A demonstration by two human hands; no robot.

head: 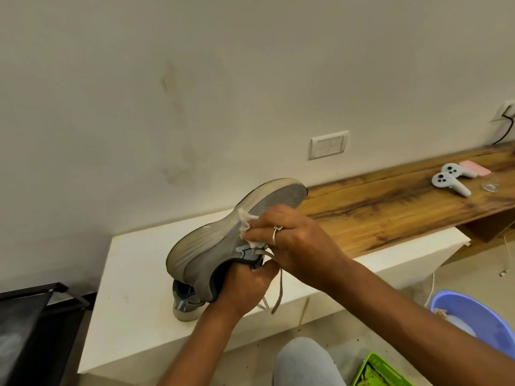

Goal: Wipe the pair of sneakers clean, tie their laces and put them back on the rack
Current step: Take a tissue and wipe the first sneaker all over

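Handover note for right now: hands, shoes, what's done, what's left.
Left hand grips the held sneaker by its collar, sole tipped toward the wall.
Right hand pinches a cloth against that shoe's side, near the sole edge.
Other sneaker sits on the white bench, under the held one.
Done: wiping is under way on one shoe.
Left: finish wiping, check the other sneaker, tie the laces, which hang loose, and put both on the black rack.
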